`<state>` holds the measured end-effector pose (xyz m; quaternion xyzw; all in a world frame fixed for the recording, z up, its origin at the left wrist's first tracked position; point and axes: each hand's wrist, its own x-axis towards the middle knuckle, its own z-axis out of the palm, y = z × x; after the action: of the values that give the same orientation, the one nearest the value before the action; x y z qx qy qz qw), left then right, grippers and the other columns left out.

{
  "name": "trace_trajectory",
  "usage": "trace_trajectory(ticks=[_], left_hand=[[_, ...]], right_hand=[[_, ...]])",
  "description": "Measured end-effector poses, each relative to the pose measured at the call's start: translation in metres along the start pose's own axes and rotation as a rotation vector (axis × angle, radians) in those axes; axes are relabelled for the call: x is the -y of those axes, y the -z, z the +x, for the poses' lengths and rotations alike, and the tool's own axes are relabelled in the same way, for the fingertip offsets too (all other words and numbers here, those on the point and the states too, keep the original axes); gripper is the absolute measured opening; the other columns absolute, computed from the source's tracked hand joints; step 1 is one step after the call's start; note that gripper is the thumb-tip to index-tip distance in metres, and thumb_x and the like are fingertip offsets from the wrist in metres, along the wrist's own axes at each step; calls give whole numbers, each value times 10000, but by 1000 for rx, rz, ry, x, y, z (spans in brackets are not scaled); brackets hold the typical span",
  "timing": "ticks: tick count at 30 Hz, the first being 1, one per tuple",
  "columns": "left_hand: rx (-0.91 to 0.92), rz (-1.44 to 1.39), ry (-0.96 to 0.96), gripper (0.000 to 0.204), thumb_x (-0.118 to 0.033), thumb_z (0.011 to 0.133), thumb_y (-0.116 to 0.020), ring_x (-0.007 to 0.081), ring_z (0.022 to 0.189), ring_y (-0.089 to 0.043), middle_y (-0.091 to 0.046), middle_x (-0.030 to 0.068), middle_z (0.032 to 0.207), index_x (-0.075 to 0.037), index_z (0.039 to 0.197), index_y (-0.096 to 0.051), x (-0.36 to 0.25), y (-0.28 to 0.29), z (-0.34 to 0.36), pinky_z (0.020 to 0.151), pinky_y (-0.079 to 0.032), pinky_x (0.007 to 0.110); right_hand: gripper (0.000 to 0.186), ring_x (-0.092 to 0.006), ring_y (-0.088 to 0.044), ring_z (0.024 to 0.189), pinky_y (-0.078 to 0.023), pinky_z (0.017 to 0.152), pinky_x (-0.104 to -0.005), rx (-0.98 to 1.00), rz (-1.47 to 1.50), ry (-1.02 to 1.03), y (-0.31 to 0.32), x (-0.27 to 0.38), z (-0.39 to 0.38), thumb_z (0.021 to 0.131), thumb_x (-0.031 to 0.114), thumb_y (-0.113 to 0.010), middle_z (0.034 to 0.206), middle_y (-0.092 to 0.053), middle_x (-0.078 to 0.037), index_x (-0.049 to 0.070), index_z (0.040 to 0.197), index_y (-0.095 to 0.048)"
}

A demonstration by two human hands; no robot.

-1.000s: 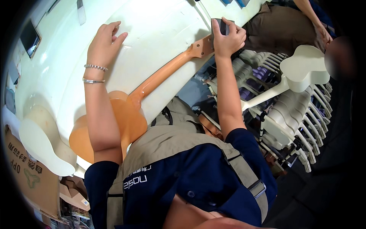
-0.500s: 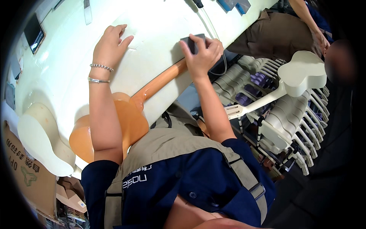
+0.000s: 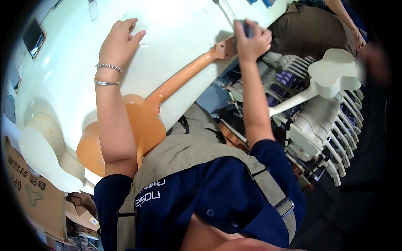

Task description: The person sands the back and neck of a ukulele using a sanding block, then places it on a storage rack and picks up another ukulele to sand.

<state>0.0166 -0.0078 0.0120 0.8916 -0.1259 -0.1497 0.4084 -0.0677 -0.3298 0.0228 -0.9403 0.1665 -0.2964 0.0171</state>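
Note:
An orange ukulele (image 3: pixel 153 119), glossy and with its back up, lies on the white table with its body against my apron. Its neck slants up to the right, and its headstock (image 3: pixel 225 49) ends by my right hand. My right hand (image 3: pixel 256 47) grips a small dark grey block (image 3: pixel 248 30), which hides the headstock's far end. My left hand (image 3: pixel 120 39) is above the table, thumb and fingers apart, with nothing in it. My left forearm crosses over the ukulele's body; whether it presses on it I cannot tell.
White ukulele bodies (image 3: pixel 44 157) stand at the left edge of the table (image 3: pixel 176 37). A rack (image 3: pixel 310 142) of several pale ukuleles is on the right, with a white ukulele (image 3: pixel 333 73) lying across it. Another person's arm (image 3: pixel 345 19) shows at upper right. Cardboard boxes (image 3: pixel 31 188) are lower left.
My right hand has moved up and right with the grey block, from beside the neck's end to the headstock's tip, uncovering part of the headstock. My left hand has shifted slightly up.

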Motion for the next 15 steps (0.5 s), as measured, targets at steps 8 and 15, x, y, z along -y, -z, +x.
trace_trajectory(ticks=[8, 15], left_hand=[[11, 79, 54, 422, -306, 853, -615, 199, 814, -590, -578, 99, 1037, -69, 1198, -560, 0, -1, -2, 763, -491, 307], [21, 119, -41, 448, -263, 836, -656, 194, 753, -550, -566, 123, 945, -43, 1211, -549, 1, -7, 6, 743, -482, 294]], right_hand=[[320, -258, -487, 956, -335, 806, -420, 164, 209, 130, 16, 18, -58, 632, 488, -764, 919, -500, -42, 268, 854, -695], [326, -257, -512, 888, -359, 751, -448, -173, -131, -142, 0, -39, 35, 632, 505, -749, 933, -532, -27, 281, 864, -703]])
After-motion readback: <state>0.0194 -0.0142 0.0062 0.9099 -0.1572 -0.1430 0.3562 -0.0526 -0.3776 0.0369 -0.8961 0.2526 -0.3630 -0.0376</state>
